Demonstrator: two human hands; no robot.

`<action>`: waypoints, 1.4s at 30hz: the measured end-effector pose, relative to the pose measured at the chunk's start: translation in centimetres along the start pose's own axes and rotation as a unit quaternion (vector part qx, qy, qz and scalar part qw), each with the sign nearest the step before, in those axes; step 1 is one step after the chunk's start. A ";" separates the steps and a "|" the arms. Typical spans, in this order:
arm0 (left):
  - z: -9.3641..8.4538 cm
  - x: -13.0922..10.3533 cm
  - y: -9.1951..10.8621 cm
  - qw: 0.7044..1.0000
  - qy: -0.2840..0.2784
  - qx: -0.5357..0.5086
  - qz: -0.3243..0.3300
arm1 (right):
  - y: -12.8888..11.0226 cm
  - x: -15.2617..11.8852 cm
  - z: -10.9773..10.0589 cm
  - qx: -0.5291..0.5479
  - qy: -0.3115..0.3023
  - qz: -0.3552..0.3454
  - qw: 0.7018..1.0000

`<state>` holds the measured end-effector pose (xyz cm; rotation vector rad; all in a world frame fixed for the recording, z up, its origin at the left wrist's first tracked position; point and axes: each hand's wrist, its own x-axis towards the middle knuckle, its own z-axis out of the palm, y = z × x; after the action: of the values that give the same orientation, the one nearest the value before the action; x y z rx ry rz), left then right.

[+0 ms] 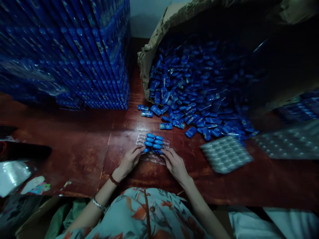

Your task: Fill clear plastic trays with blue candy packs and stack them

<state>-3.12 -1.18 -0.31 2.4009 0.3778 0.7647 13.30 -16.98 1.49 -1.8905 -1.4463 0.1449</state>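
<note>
On the table in front of me lies a clear plastic tray with moulded hollows. Several small, glossy blue oval containers stand in two columns on its middle. My left hand reaches in from the left, its fingers closed on a blue container at the near end of the left column. From the other side, my right hand has its thumb and fingers pinched at the near container of the right column. The fingertips partly cover both of these containers. What the blue containers hold cannot be made out.
A torn cardboard box lies on its side, with many loose blue packs spilling onto the table. Tall stacks of blue packages stand at the left. Moulded clear trays lie at right, plastic bags at left.
</note>
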 end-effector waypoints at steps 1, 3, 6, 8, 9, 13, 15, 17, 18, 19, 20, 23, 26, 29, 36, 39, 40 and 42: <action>-0.1 0.0 -0.2 1.000 -0.015 0.017 0.013 | 0.0 0.3 -0.1 -0.034 -0.025 -0.023 0.999; -0.5 0.1 -0.3 0.997 -0.046 0.051 0.039 | -0.2 1.1 -0.6 -0.099 -0.081 -0.065 0.990; -1.3 0.8 0.3 0.985 -0.123 0.091 0.077 | -1.3 2.7 -1.1 -0.173 -0.160 -0.105 0.966; -1.7 1.7 1.1 0.973 -0.187 0.105 0.090 | -2.1 3.8 -1.0 -0.195 -0.197 -0.109 0.955; -1.8 2.2 1.4 0.966 -0.214 0.110 0.092 | -2.4 4.2 -0.8 -0.199 -0.210 -0.108 0.951; -1.8 3.2 1.9 0.959 -0.236 0.134 0.087 | -2.5 4.1 -0.3 -0.197 -0.191 -0.100 0.956; -2.0 3.1 1.4 0.961 -0.209 0.150 0.105 | -1.7 3.2 -0.4 -0.173 -0.137 -0.097 0.970; -2.3 3.2 0.4 0.966 -0.167 0.155 0.126 | -0.2 2.6 -0.8 -0.132 -0.058 -0.069 0.987; -2.4 3.6 -0.2 0.970 -0.141 0.152 0.125 | 0.7 2.6 -1.0 -0.112 -0.013 -0.038 0.993; -2.5 4.4 -1.0 0.977 -0.112 0.147 0.110 | 1.8 2.9 -1.1 -0.097 0.029 0.000 0.995; -2.5 5.4 -1.8 0.982 -0.084 0.143 0.085 | 3.0 3.5 -1.0 -0.087 0.065 0.039 0.993; -1.4 10.1 -4.1 0.985 -0.063 0.158 0.013 | 6.1 6.5 -0.3 -0.114 0.083 0.105 0.984; 0.6 14.9 -5.6 0.962 -0.154 0.226 -0.011 | 7.7 9.3 0.8 -0.176 -0.006 0.091 0.980; 2.3 17.3 -6.1 0.938 -0.211 0.273 -0.040 | 8.1 9.5 1.2 -0.196 -0.060 0.086 0.975; 0.5 12.9 -6.2 0.921 -0.218 0.307 -0.102 | 7.6 0.8 -1.7 0.025 0.054 0.225 0.973; -2.1 9.6 -6.2 0.924 -0.202 0.296 -0.134 | 5.5 -2.4 -2.7 0.102 0.051 0.228 0.967; -3.0 8.5 -6.0 0.932 -0.183 0.276 -0.145 | 4.5 -3.0 -2.7 0.113 0.043 0.209 0.970; -4.5 6.1 -5.5 0.958 -0.127 0.205 -0.157 | 2.7 -3.3 -2.2 0.119 0.026 0.153 0.981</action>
<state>-1.44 7.74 2.03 2.6801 0.8543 0.2452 15.32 -21.19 0.39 -1.8899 -1.0438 0.3942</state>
